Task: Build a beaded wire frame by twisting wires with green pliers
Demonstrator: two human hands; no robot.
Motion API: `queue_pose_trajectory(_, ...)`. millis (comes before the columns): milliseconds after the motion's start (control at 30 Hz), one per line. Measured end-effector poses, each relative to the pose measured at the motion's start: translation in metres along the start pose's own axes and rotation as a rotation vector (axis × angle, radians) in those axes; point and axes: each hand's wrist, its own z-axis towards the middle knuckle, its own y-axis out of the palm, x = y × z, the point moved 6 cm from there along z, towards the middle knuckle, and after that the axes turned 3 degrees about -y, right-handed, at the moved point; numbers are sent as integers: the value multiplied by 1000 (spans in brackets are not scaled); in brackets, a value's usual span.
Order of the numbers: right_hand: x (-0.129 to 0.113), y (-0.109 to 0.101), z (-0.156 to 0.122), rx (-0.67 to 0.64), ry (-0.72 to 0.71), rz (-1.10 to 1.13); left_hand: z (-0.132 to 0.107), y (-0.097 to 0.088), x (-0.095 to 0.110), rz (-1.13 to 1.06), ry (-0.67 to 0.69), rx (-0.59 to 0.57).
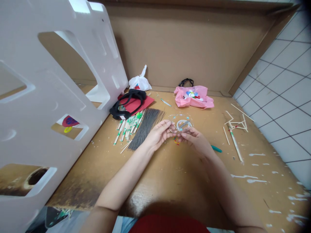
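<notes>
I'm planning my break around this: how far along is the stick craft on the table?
Early, it seems. Done: a few bare sticks lie in a loose frame on the right. In hand: the left hand and right hand pinch the clear packet at the centre. Left: the grey sticks and wrapped chopsticks lie bundled, untouched, and the pink bag holds coloured pieces.

Bare forearms (pixel 126 181), red top (pixel 167 225)
</notes>
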Motion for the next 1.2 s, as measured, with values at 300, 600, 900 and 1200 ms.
queue_pose_trajectory(300,-11,-2,-2,-85,-72,19,0,6,-12,-81,-96,-64)
queue_pose_trajectory(600,-22,-11,-2,-23,-41,64,-1,-3,6,121,16,-66)
queue_pose_trajectory(900,-19,-4,-3,-76,-15,86,0,-2,-1,29,-36,-80)
queue_pose_trajectory(1200,-19,-5,-3,-105,-9,156,4,-5,-12,-116,-132,-110)
